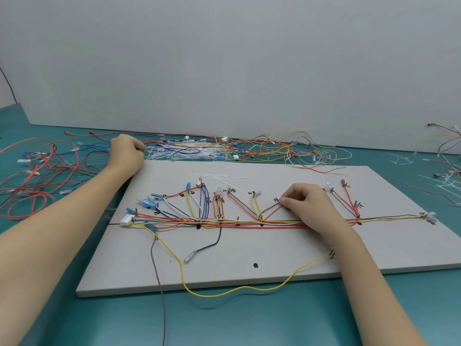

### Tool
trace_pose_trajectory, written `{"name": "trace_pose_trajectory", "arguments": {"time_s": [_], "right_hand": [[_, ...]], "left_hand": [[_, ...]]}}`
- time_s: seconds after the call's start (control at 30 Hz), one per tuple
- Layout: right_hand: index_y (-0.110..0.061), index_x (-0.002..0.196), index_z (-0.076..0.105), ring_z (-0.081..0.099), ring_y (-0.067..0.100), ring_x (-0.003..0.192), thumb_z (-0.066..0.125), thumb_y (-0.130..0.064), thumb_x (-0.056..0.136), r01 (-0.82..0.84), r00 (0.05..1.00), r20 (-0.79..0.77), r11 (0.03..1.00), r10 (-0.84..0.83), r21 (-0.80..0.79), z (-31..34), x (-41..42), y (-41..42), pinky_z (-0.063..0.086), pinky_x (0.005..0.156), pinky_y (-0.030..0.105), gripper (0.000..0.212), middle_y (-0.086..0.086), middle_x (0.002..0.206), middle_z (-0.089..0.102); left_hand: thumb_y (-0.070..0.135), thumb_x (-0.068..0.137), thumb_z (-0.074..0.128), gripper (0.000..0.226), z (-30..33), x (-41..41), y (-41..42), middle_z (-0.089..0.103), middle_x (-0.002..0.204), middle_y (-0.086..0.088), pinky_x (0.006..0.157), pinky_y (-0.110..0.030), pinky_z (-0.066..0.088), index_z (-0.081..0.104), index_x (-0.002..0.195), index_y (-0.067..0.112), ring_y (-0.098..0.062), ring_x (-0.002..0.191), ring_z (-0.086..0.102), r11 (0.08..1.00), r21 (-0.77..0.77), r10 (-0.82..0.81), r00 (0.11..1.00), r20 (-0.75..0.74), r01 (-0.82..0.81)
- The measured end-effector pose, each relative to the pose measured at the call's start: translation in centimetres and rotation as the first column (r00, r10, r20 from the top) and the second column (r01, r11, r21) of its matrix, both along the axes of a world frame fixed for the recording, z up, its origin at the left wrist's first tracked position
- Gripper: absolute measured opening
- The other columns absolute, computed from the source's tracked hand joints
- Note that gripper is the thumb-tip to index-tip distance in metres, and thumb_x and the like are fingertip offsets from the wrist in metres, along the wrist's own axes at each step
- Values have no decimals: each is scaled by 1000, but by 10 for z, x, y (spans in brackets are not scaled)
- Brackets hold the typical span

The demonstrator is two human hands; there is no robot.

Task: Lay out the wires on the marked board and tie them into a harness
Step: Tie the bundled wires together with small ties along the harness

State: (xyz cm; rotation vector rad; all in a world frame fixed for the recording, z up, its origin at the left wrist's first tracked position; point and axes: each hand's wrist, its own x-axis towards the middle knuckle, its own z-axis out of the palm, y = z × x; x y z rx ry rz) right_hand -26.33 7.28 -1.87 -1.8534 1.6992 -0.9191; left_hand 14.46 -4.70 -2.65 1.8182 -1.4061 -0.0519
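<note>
A grey marked board (249, 268) lies on the green table with coloured wires spread along a horizontal trunk (249, 223) and branching up to hand-written labels. A white connector (126, 219) ends the trunk at the left. My right hand (308, 208) rests on the trunk, its fingertips pinching the ends of a red and a black wire at a label. My left hand (126, 153) reaches past the board's far left corner, fingers curled at the edge of a pile of white cable ties (174, 152); what it holds is hidden. A long yellow wire (224, 293) loops off the front edge.
Loose red, black and blue wires (42, 176) sprawl left of the board. A tangle of yellow and red wires (274, 148) lies behind it against the grey wall. Loose ties (219, 174) lie on the board's far part. More wires and cut tie ends (446, 171) sit at the right.
</note>
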Motion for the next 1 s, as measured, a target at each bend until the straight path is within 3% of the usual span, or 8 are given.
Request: {"name": "trace_pose_trajectory", "arguments": {"time_s": [0.17, 0.27, 0.37, 0.47, 0.6, 0.77, 0.87, 1.0], "right_hand": [[-19, 75, 71, 50, 8, 61, 72, -21, 85, -2, 1000, -6, 1000, 2, -1, -1, 0, -1, 35, 57, 23, 10, -1, 66, 61], [-19, 75, 71, 50, 8, 60, 72, -21, 85, -1, 1000, -4, 1000, 1, -3, -1, 0, -1, 34, 56, 22, 10, -1, 66, 62], [-19, 75, 71, 51, 10, 61, 72, -21, 85, -3, 1000, -7, 1000, 3, -5, 0, 0, -1, 35, 57, 24, 11, 1, 68, 63], [-19, 74, 71, 52, 11, 62, 72, -20, 85, -3, 1000, -12, 1000, 3, -10, 0, 0, -1, 36, 57, 24, 11, 3, 70, 65], [-20, 75, 71, 54, 12, 64, 72, -21, 85, -6, 1000, -12, 1000, 6, -8, -1, -1, -1, 38, 59, 26, 10, 5, 73, 67], [-18, 75, 71, 53, 13, 64, 72, -20, 85, -4, 1000, -13, 1000, 4, -7, 0, 0, -1, 38, 59, 27, 10, 7, 73, 66], [-17, 76, 71, 53, 13, 64, 72, -20, 85, -7, 1000, -14, 1000, 7, -3, 0, 0, 0, 38, 59, 27, 10, 7, 72, 66], [-17, 78, 71, 53, 14, 65, 72, -20, 85, -2, 1000, -10, 1000, 2, -6, 0, 0, -1, 37, 58, 25, 8, 6, 72, 66]], "left_hand": [[-9, 80, 46, 37, 23, -4, 7, 73, 95, -20, 80, -35, 53, 76, 98, 1, -35, 92, 66, 977, -196, 47, 980, -194, -86], [-3, 81, 49, 34, 40, -19, 14, 74, 94, -16, 79, -27, 51, 76, 98, 4, -26, 88, 68, 940, -318, 48, 970, -238, -124], [0, 83, 53, 29, 53, -43, 22, 75, 93, -14, 82, -29, 53, 77, 98, 5, -24, 86, 69, 921, -389, -57, 977, -207, -29], [-1, 83, 59, 22, 55, -80, 34, 75, 89, -12, 75, -21, 48, 77, 95, 5, -17, 79, 67, 919, -315, -270, 960, -70, 235], [0, 85, 67, 14, 38, -115, 53, 75, 93, -10, 79, -24, 49, 77, 95, 3, -17, 83, 66, 825, -93, -534, 824, 190, 557], [8, 89, 66, 19, 17, -127, 56, 71, 112, -10, 89, -30, 51, 75, 105, 5, -22, 100, 65, 766, 230, -642, 728, 241, 600], [12, 90, 66, 17, 18, -126, 56, 65, 121, -9, 88, -25, 44, 77, 103, 9, -21, 108, 59, 768, 182, -640, 724, 257, 614], [12, 86, 72, 13, 34, -125, 65, 69, 93, -7, 72, -20, 42, 77, 97, 8, -20, 88, 62, 784, -63, -609, 784, 117, 618]]}}
